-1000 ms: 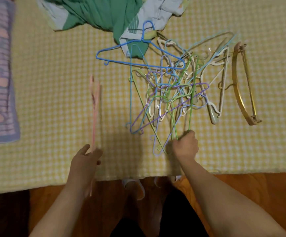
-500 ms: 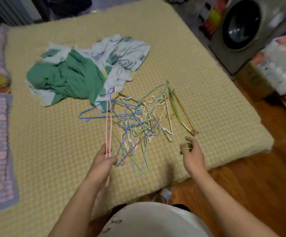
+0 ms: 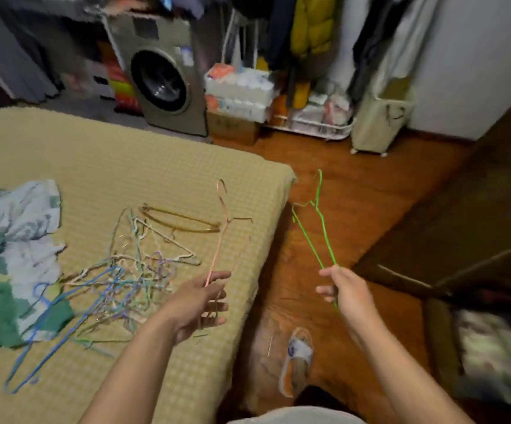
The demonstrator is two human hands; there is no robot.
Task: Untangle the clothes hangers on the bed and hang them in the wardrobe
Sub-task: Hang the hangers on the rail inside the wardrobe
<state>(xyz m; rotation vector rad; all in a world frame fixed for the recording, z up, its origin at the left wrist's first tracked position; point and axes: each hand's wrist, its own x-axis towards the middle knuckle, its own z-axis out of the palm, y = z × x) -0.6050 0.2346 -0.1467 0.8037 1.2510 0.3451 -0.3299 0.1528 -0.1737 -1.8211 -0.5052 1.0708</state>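
My left hand (image 3: 200,298) holds a thin pink hanger (image 3: 218,240) by its lower end, hook pointing up, above the bed's near right corner. My right hand (image 3: 347,290) grips a green wire hanger (image 3: 315,228) out over the wooden floor, hook upward. A tangled pile of coloured hangers (image 3: 131,276) lies on the yellow checked bed (image 3: 125,166), with a blue hanger (image 3: 49,319) at its left and a gold hanger (image 3: 180,221) at its far side. An open clothes rack (image 3: 303,35) with hanging garments stands at the back.
A green and white heap of clothes (image 3: 6,264) lies on the bed's left. A washing machine (image 3: 165,78) and stacked boxes stand behind the bed. Dark wooden furniture (image 3: 462,228) is on the right. My slippered foot (image 3: 298,359) stands on the wooden floor.
The view has swung right, from the bed toward the floor and clothes rack. Both hands have lifted their hangers away from the pile; the green hanger has moved out past the bed edge.
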